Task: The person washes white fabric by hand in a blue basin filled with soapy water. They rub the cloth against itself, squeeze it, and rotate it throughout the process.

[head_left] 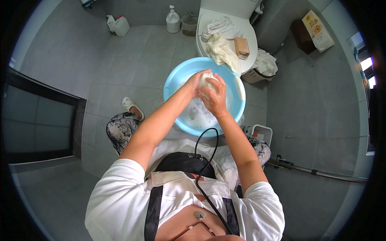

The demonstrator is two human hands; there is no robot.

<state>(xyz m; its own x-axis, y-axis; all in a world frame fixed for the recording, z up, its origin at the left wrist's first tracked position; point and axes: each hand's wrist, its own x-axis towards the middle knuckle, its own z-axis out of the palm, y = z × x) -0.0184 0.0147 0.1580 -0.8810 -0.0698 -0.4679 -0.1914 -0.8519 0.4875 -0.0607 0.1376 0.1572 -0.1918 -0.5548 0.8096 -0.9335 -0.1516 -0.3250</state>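
A light blue basin (pixel 170 80) of sudsy water (pixel 199 114) stands in front of me, between my knees. Over it, both hands squeeze a small bunched white cloth (pixel 207 80). My left hand (pixel 194 82) cups the cloth from the left. The fingers of my right hand (pixel 216 97) curl over its right side and look wet. What kind of garment or rag the cloth is cannot be made out. A cream knitted cloth (pixel 223 52) hangs off the toilet lid down to the basin's far right rim.
On the white toilet (pixel 205 20) lie a white cloth (pixel 221 28) and a brown box (pixel 241 47). A bin (pixel 257 75) stands at its right. Behind are a pump bottle (pixel 173 22), a small bucket (pixel 189 25) and a white jug (pixel 119 26). A black cable (pixel 198 182) loops before my chest.
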